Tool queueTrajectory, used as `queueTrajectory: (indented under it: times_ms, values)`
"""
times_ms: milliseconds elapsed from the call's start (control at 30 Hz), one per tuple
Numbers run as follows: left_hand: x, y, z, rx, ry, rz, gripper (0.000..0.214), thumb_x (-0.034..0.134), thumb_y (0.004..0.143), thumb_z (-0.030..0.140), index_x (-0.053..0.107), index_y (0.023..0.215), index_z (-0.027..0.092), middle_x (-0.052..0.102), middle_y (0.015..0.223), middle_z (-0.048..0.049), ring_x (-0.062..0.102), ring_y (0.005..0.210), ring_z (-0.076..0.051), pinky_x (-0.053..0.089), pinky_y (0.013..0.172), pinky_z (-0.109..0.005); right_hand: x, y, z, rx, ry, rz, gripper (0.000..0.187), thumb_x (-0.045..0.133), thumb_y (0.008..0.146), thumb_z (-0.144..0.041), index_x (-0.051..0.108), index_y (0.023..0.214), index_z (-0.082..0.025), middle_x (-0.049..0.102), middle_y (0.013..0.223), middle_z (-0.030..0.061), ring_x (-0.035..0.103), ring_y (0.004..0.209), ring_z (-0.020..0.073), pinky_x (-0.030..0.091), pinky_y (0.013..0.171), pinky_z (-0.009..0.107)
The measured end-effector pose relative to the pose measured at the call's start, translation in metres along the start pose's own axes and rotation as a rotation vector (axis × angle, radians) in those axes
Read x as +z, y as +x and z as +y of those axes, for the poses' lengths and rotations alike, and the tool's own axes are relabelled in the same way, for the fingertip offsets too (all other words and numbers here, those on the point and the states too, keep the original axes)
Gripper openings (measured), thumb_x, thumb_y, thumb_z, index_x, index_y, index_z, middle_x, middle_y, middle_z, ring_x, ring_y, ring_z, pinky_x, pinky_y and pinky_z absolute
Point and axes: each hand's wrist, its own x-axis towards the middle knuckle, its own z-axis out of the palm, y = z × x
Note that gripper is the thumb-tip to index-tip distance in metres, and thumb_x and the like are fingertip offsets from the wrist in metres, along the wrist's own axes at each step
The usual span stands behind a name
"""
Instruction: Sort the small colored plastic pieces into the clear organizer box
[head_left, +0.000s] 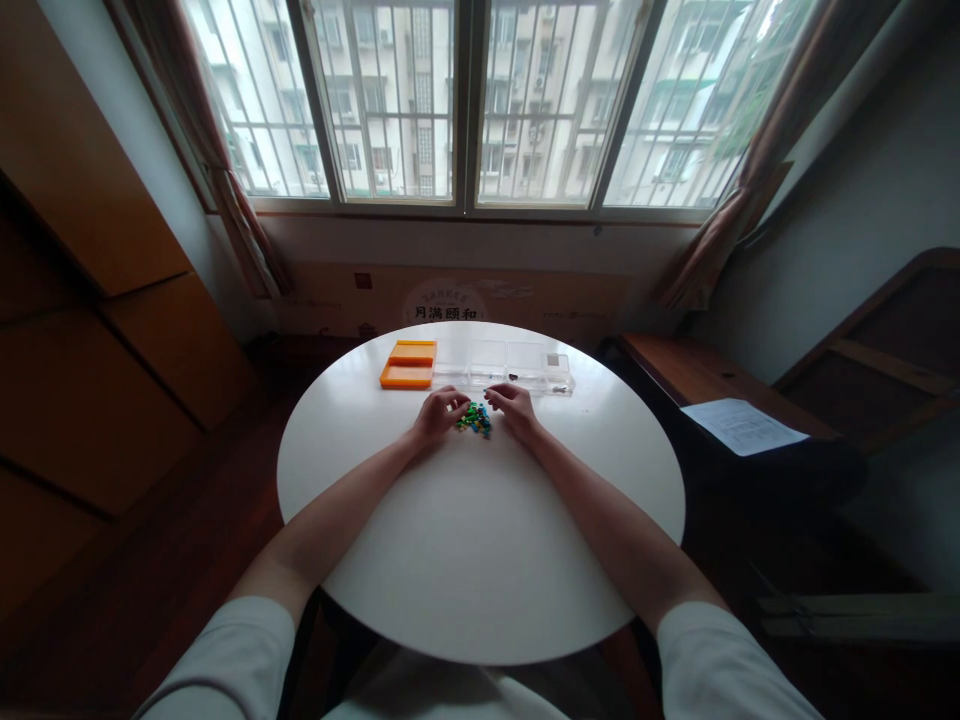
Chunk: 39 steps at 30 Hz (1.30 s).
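Observation:
A small pile of tiny green, blue and orange pieces (475, 421) lies on the white round table. My left hand (439, 412) rests at the left edge of the pile, thumb and fingers drawn together. Anything in its grip is too small to make out. On the other side, my right hand (515, 404) holds its fingertips pinched just above the pile's far right edge, around something tiny I cannot name. Just beyond both hands stands a row of clear plastic compartment boxes (487, 358), a few small dark bits in the right ones. An orange tray (407, 382) adjoins their left end.
The round white table (480, 560) stands in front of a barred window (465, 110). To the right, a printed sheet of paper (744, 427) lies beside a brown wooden bench (675, 360). Wooden cabinets (97, 200) line the left side.

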Motion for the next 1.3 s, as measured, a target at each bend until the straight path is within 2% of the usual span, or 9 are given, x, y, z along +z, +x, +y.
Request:
queueTrajectory:
  times_ms: [100,200,333,467,633,867,967,1067,1300]
  values:
    - [0.001,0.001,-0.001,-0.021,-0.001,0.023,0.013,0.058,0.079,0.023,0.068,0.08,0.016,0.059,0.073,-0.0009,0.055,0.06,-0.008,0.045,0.061,-0.022,-0.005,0.01,0.004,0.044,0.051,0.119,0.031,0.071,0.058,-0.04,0.065,0.073,-0.013,0.064,0.063,0.0042,0.055,0.056,0.0116,0.044,0.052,0.024]
    - [0.001,0.001,-0.002,-0.038,0.002,0.039,0.013,0.057,0.079,0.022,0.068,0.08,0.016,0.059,0.073,-0.0008,0.055,0.061,-0.009,0.046,0.062,-0.022,-0.014,0.022,0.004,0.079,-0.026,0.192,0.03,0.068,0.06,-0.038,0.065,0.074,-0.012,0.064,0.064,0.0053,0.057,0.058,0.0131,0.046,0.054,0.025]
    - [0.001,0.001,-0.004,-0.034,0.001,0.051,0.012,0.057,0.079,0.02,0.068,0.08,0.016,0.059,0.073,-0.0005,0.054,0.06,-0.008,0.045,0.061,-0.022,-0.022,0.039,-0.003,0.047,-0.382,0.181,0.019,0.063,0.065,-0.031,0.067,0.074,-0.014,0.066,0.065,0.005,0.059,0.06,0.015,0.048,0.058,0.028]
    - [0.001,0.001,-0.005,-0.03,0.002,0.054,0.012,0.057,0.079,0.02,0.068,0.08,0.016,0.058,0.072,-0.0002,0.054,0.06,-0.008,0.045,0.061,-0.022,-0.018,0.057,-0.012,-0.019,-0.698,0.178,0.013,0.06,0.068,-0.023,0.069,0.073,-0.015,0.069,0.075,0.0075,0.063,0.075,0.0189,0.048,0.071,0.029]
    - [0.001,0.001,-0.003,-0.032,0.002,0.046,0.012,0.058,0.078,0.02,0.069,0.08,0.016,0.059,0.072,-0.0005,0.054,0.061,-0.009,0.045,0.061,-0.021,-0.011,0.067,-0.008,0.106,-0.663,0.169,0.016,0.057,0.069,-0.017,0.07,0.077,-0.014,0.07,0.077,0.0076,0.064,0.077,0.0189,0.048,0.072,0.027]
    - [0.001,0.002,-0.002,-0.03,0.004,0.025,0.013,0.057,0.079,0.021,0.069,0.081,0.016,0.06,0.074,-0.0013,0.055,0.062,-0.009,0.046,0.062,-0.022,-0.008,0.047,-0.003,0.136,-0.369,0.182,0.021,0.056,0.067,-0.018,0.068,0.083,-0.013,0.069,0.075,0.0057,0.061,0.06,0.0119,0.049,0.06,0.023]
    - [0.001,0.002,-0.002,-0.05,0.03,0.032,0.014,0.056,0.08,0.023,0.068,0.081,0.016,0.06,0.075,-0.0015,0.055,0.062,-0.009,0.046,0.062,-0.022,-0.008,0.032,-0.007,0.185,-0.291,0.111,0.02,0.056,0.066,-0.017,0.068,0.081,-0.012,0.069,0.073,0.0069,0.059,0.057,0.0111,0.046,0.053,0.021]
    - [0.001,0.002,-0.002,-0.053,0.04,0.044,0.014,0.057,0.079,0.023,0.068,0.081,0.016,0.06,0.074,-0.0012,0.054,0.061,-0.009,0.046,0.061,-0.022,-0.01,0.018,-0.006,0.185,-0.325,0.009,0.017,0.058,0.065,-0.017,0.068,0.078,-0.013,0.068,0.068,0.006,0.059,0.056,0.0124,0.046,0.051,0.022]
    - [-0.002,0.002,-0.002,-0.052,0.038,0.054,0.014,0.057,0.079,0.023,0.068,0.08,0.015,0.059,0.072,-0.0016,0.055,0.062,-0.01,0.046,0.062,-0.023,-0.013,0.004,0.01,-0.133,-0.624,-0.07,0.019,0.053,0.071,-0.014,0.069,0.08,-0.017,0.069,0.079,0.0045,0.061,0.069,0.0151,0.049,0.07,0.028]
